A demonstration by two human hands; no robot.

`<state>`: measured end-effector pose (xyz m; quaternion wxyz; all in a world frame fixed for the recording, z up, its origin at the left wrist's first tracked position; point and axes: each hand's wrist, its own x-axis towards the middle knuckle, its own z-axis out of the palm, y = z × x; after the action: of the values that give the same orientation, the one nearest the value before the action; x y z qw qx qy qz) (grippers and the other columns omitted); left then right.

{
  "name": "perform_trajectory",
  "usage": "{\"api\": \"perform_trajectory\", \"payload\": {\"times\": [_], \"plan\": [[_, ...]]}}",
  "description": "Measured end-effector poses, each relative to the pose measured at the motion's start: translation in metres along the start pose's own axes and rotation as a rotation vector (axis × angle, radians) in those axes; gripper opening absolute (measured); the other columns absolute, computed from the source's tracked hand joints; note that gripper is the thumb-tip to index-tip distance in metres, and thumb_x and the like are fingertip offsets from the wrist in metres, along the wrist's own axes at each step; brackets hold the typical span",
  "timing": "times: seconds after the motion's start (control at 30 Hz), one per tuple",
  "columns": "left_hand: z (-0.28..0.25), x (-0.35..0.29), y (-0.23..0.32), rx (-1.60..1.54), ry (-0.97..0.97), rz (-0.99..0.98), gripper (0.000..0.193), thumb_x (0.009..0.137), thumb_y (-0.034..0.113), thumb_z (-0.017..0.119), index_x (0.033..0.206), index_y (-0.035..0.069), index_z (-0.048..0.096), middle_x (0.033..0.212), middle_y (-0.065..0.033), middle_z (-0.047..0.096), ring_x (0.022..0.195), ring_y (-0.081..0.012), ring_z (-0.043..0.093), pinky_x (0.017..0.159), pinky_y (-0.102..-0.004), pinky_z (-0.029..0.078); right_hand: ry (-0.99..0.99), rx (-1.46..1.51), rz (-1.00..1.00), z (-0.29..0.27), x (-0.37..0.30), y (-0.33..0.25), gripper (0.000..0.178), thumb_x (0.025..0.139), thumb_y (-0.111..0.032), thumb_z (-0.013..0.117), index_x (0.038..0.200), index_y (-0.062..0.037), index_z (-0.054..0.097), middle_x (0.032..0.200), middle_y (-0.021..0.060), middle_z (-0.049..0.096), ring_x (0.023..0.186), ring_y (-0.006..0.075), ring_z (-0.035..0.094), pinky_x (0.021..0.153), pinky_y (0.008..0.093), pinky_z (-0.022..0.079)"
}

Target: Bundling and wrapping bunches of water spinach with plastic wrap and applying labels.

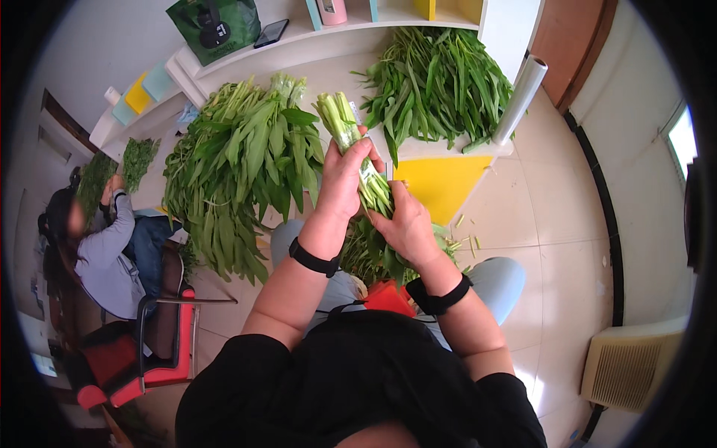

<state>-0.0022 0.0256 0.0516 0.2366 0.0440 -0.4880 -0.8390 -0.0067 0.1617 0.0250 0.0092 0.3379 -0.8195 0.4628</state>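
Between both hands I hold a bunch of leafy greens [341,123], its pale cut stems pointing away from me and its leaves hanging down over my lap. My left hand [343,175] is closed around the stems, where a shiny band, seemingly clear film, shows. Lower down, my right hand [409,230] wraps the same bunch just above the leaves. To the left of my hands, a large heap of long-leaved greens [243,157] hangs over the table edge. Another heap of greens [441,86] lies at the far right of the table.
A roll of clear film [520,101] stands at the table's right corner, above a yellow panel [433,183]. Stem scraps [473,243] lie on the floor. A phone [271,33] and green bag [216,30] rest on the shelf. At left, another person [108,250] handles greens near a red-black chair [160,347].
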Motion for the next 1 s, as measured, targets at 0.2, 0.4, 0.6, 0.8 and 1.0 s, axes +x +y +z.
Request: {"api": "perform_trajectory", "payload": {"times": [0.2, 0.4, 0.6, 0.8, 1.0], "plan": [[0.001, -0.004, 0.000, -0.047, 0.028, -0.036, 0.029, 0.086, 0.023, 0.061, 0.106, 0.006, 0.049, 0.076, -0.0062, 0.055, 0.063, -0.0175, 0.057, 0.059, -0.0301, 0.049, -0.053, 0.070, 0.011, 0.003, -0.002, 0.006, 0.053, 0.072, -0.022, 0.070, 0.112, 0.0007, 0.044, 0.091, 0.0245, 0.059, 0.088, 0.0398, 0.059, 0.075, 0.0430, 0.047], [-0.003, 0.001, 0.006, -0.016, -0.042, 0.005, 0.040, 0.085, 0.031, 0.064, 0.110, 0.005, 0.046, 0.084, -0.0075, 0.059, 0.075, -0.0191, 0.061, 0.070, -0.0320, 0.051, -0.106, 0.188, -0.018, -0.010, 0.000, 0.013, 0.059, 0.074, -0.019, 0.071, 0.122, -0.0003, 0.042, 0.098, 0.0227, 0.059, 0.095, 0.0362, 0.058, 0.082, 0.0389, 0.046], [-0.024, -0.011, -0.007, 0.273, -0.315, -0.105, 0.061, 0.087, 0.036, 0.060, 0.130, 0.001, 0.036, 0.115, -0.0099, 0.054, 0.109, -0.0186, 0.051, 0.094, -0.0318, 0.041, -0.174, 0.897, 0.146, -0.016, 0.009, 0.006, 0.049, 0.087, -0.018, 0.063, 0.127, 0.0010, 0.042, 0.108, 0.0066, 0.058, 0.096, 0.0134, 0.054, 0.083, 0.0273, 0.045], [-0.029, -0.042, 0.006, 0.386, -0.432, -0.184, 0.085, 0.078, 0.030, 0.071, 0.139, 0.000, 0.021, 0.130, -0.0120, 0.041, 0.120, -0.0201, 0.040, 0.101, -0.0339, 0.033, -0.038, 1.107, 0.205, -0.010, 0.021, -0.005, 0.040, 0.088, -0.016, 0.061, 0.123, -0.0012, 0.046, 0.106, 0.0062, 0.058, 0.093, 0.0132, 0.055, 0.081, 0.0263, 0.045], [-0.022, -0.054, 0.014, 0.564, -0.481, 0.027, 0.095, 0.070, 0.013, 0.076, 0.142, 0.001, 0.016, 0.133, -0.0111, 0.037, 0.124, -0.0207, 0.037, 0.102, -0.0335, 0.032, 0.063, 1.276, 0.269, -0.002, 0.022, -0.025, 0.037, 0.089, -0.015, 0.058, 0.121, -0.0012, 0.047, 0.103, 0.0055, 0.059, 0.089, 0.0125, 0.055, 0.078, 0.0260, 0.046]]}}
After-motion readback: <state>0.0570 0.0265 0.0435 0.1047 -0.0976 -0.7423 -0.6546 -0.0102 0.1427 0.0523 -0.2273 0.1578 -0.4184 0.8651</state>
